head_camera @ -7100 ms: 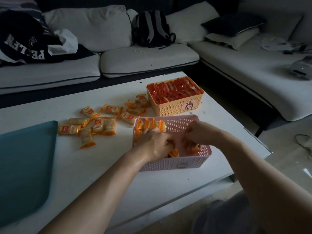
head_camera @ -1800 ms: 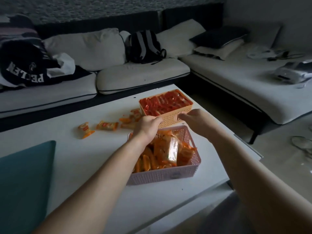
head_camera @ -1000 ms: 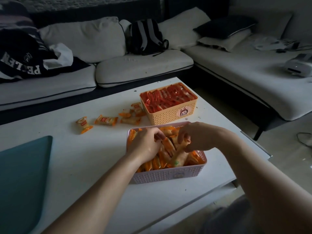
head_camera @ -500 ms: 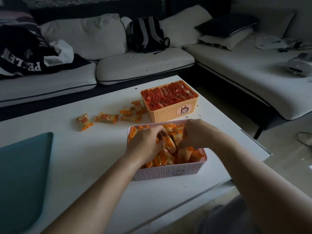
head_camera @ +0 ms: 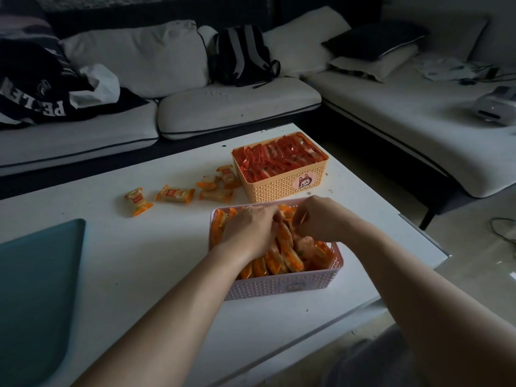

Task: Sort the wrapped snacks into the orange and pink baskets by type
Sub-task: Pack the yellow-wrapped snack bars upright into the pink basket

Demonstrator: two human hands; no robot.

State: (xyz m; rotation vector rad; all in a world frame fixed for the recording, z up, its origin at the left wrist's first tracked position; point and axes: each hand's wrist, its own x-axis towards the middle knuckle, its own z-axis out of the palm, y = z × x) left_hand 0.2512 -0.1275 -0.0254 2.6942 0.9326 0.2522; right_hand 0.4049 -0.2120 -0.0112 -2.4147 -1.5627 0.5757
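Inside pink basket (head_camera: 279, 286): left hand (head_camera: 248, 230), fingers curled among orange snacks (head_camera: 287, 255), grip indeterminate; right hand (head_camera: 321, 219), pinching one. Just behind it: orange basket (head_camera: 279, 188) holding red snacks (head_camera: 279, 157). Behind-left: loose snacks (head_camera: 174, 194).

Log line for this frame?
left hand, right hand in pink basket among snacks | orange basket full | loose snacks on table

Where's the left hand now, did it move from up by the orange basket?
Yes. The left hand has come back toward the person, away from the orange basket, and is now down among the snacks in the pink basket.
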